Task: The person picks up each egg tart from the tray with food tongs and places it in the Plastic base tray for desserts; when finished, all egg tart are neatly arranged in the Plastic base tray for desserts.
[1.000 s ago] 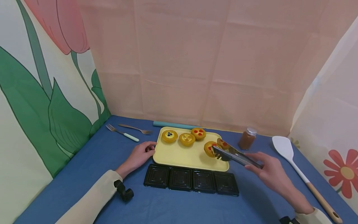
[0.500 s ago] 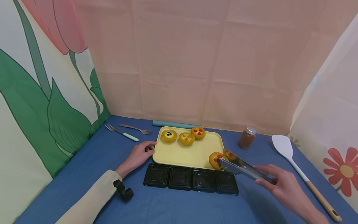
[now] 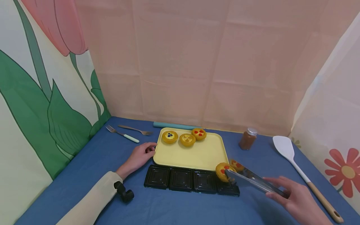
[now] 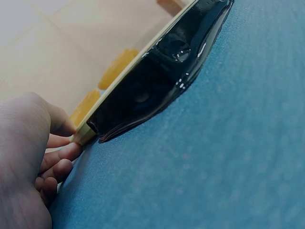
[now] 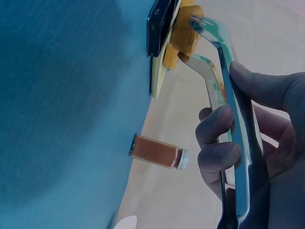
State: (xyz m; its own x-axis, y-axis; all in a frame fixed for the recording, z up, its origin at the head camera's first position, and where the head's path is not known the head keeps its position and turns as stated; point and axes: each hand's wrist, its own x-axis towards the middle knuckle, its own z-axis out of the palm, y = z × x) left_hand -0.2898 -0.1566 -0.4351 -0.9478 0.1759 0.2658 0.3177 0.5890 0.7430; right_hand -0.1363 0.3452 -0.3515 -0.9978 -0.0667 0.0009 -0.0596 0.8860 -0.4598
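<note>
In the head view my right hand (image 3: 295, 197) grips metal tongs (image 3: 257, 182), whose tips pinch a red-topped egg tart (image 3: 220, 172). That tart is held over the right end of a black plastic tray (image 3: 181, 179) with several square compartments. Behind it lies a yellow tray (image 3: 194, 154) bearing three more tarts: one with dark dots (image 3: 170, 137), one with pale yellow pieces (image 3: 187, 140), one with red pieces (image 3: 199, 134). My left hand (image 3: 140, 156) holds the yellow tray's left edge; the left wrist view shows the thumb (image 4: 59, 121) and fingers pinching its rim.
Two forks (image 3: 130, 137) lie left of the yellow tray. A teal stick (image 3: 177, 126) runs along its back edge. Toward the right stand a jar of brown powder (image 3: 248, 139) and, flat on the blue cloth, a white spatula (image 3: 292, 159) with a wooden handle.
My right hand has moved the tongs and the pinched tart rightward and nearer, from above the yellow tray to over the black tray's right end. The left hand has stayed in place.
</note>
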